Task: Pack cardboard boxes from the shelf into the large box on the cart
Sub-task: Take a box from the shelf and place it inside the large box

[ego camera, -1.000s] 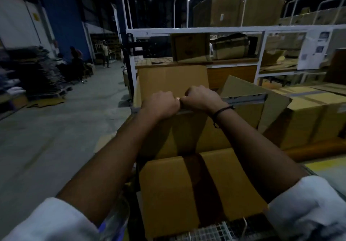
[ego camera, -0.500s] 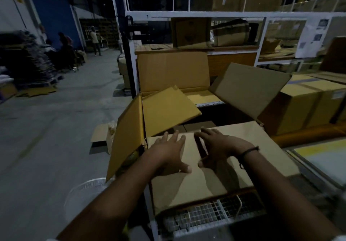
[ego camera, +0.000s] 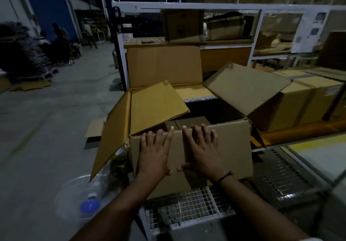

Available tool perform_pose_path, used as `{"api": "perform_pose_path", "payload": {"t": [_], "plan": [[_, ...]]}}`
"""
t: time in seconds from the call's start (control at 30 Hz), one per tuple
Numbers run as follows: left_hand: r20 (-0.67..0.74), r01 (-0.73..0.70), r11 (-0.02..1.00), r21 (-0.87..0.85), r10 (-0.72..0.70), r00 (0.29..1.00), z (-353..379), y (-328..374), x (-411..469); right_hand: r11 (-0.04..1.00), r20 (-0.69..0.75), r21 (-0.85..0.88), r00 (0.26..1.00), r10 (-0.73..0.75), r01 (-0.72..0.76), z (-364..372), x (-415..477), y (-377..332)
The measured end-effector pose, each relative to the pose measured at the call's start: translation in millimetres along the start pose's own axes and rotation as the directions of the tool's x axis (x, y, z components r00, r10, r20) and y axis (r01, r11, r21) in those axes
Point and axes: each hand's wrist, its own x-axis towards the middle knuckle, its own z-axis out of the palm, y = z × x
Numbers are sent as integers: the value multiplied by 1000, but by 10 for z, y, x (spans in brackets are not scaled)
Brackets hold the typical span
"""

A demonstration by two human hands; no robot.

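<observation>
Here, left hand [ego camera: 155, 156], right hand [ego camera: 202, 152], one box [ego camera: 234, 147]

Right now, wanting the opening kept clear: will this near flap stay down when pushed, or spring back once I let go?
Likely stiff, not floppy: the near flap lies flat under the left hand and right hand. It may spring back somewhat; the right flap stands half-raised unaided. Probably light: open palms alone hold it.

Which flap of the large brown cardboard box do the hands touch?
The near flap, closest to the camera: it alone bears the flat left hand and right hand.
</observation>
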Motion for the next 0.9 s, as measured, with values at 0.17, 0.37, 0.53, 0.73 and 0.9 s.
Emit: {"api": "perform_pose_path", "payload": {"t": [0.17,0.37,0.53,0.73,0.9], "plan": [[-45,1,998,-57,-3,999,72,-42,4,995,-45,21,994,-100,101,-55,92,234],[-52,26,995,-94,-31,998,16,-46,63,989,-59,95,993,-106,111,-248,161,582],[-138,69,993,-95,-82,987,62,38,32,990,-165,92,982,-94,110,-91,88,563],[-148,100,990,-102,-114,982,44,76,-7,984,-192,114,975,-111,135,-38,60,625],[-117,146,983,-108,-158,980,-1,97,-23,980,-242,130,964,-114,148,-26,34,778]]}}
